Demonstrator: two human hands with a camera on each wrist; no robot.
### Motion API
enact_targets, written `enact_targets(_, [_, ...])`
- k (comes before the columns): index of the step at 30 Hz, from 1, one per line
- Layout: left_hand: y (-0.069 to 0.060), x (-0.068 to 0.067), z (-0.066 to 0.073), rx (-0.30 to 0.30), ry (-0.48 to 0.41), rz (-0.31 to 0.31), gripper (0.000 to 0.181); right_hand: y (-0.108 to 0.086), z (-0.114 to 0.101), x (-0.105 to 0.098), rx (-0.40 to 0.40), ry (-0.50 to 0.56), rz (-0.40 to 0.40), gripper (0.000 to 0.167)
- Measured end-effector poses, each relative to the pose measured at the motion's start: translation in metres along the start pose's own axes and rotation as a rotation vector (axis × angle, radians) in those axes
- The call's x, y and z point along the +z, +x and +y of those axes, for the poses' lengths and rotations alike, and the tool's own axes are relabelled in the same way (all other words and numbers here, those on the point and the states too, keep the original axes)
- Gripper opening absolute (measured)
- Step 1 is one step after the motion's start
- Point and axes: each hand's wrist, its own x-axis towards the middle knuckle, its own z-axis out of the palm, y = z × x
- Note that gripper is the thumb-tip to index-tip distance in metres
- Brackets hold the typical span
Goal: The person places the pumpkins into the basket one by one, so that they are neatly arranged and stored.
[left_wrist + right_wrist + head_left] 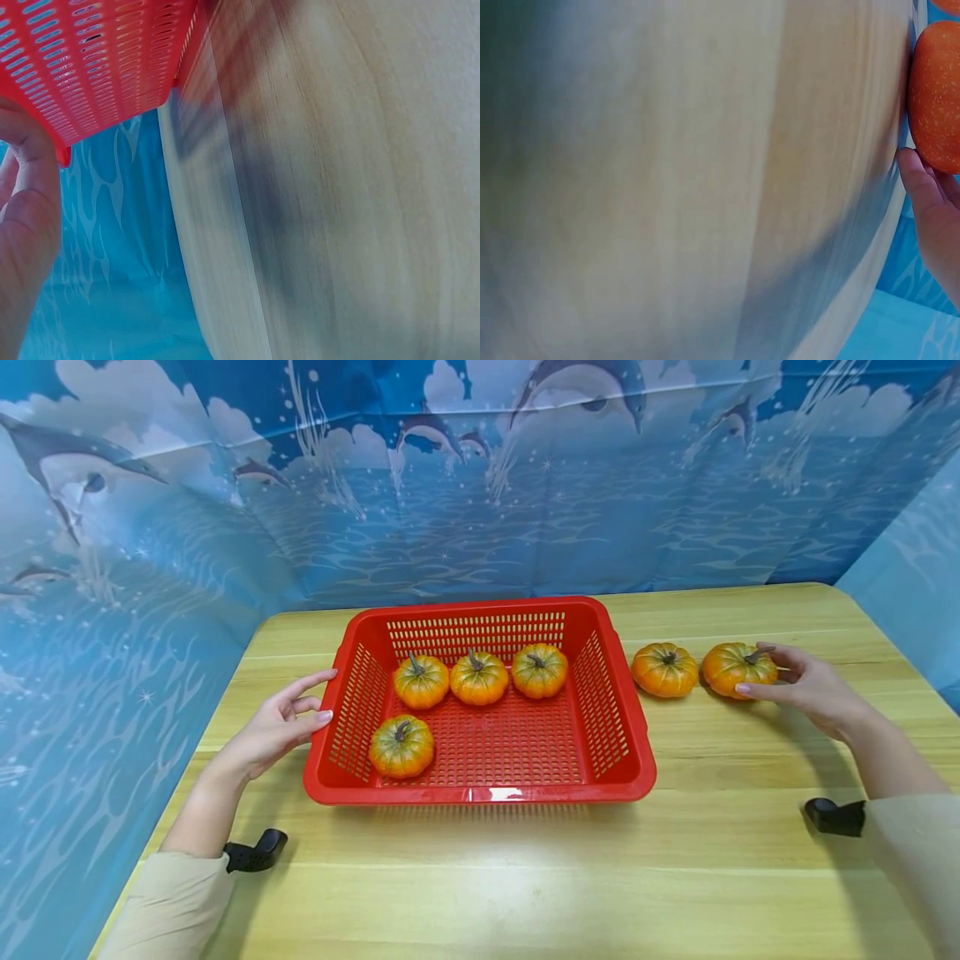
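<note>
On the table, a red plastic basket holds several small orange pumpkins, among them a front-left pumpkin. My left hand is at the basket's left side, its thumb and index fingertips touching the rim. The left wrist view has the basket's slotted wall beside part of that hand. To the right of the basket, my right hand grips the far-right pumpkin between thumb and fingers. In the right wrist view, its orange underside meets the fingertips. Another pumpkin sits just left of it.
A light wood-grain table carries everything. Behind it and along both sides hangs a blue curtain printed with dolphins and waves. Black wrist cameras are strapped at the left cuff and right cuff.
</note>
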Motion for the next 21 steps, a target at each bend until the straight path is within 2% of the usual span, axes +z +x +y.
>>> enact_targets(21, [0.0,-0.0008,-0.0015,-0.032,0.036,0.02,0.058,-0.0034,-0.0052,0.0009,0.01,-0.054,0.034,0.086])
